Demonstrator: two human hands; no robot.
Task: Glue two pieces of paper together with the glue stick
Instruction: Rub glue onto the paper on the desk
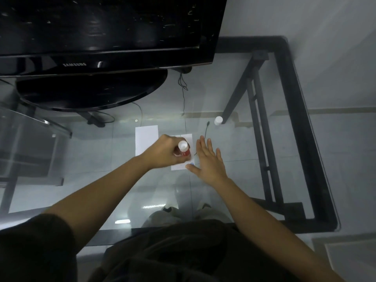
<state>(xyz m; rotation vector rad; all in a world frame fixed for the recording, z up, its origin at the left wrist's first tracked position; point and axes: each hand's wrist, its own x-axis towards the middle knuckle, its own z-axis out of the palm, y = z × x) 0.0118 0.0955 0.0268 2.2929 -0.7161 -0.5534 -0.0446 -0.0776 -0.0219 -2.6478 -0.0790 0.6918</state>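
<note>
Two white paper pieces lie on the glass table. The left paper [146, 139] lies bare. The right paper [186, 139] is partly under my hands. My left hand [164, 152] grips a red glue stick [184, 149] with a white end up, held over the right paper. My right hand [207, 159] rests flat with fingers spread at the right edge of that paper. A white cap [218, 120] stands on the glass at the back right.
A black television [101, 27] on a round stand [91, 92] fills the back left. A thin black cable [206, 131] lies beside the right paper. The glass table has a black frame [293, 98]; its right edge is close.
</note>
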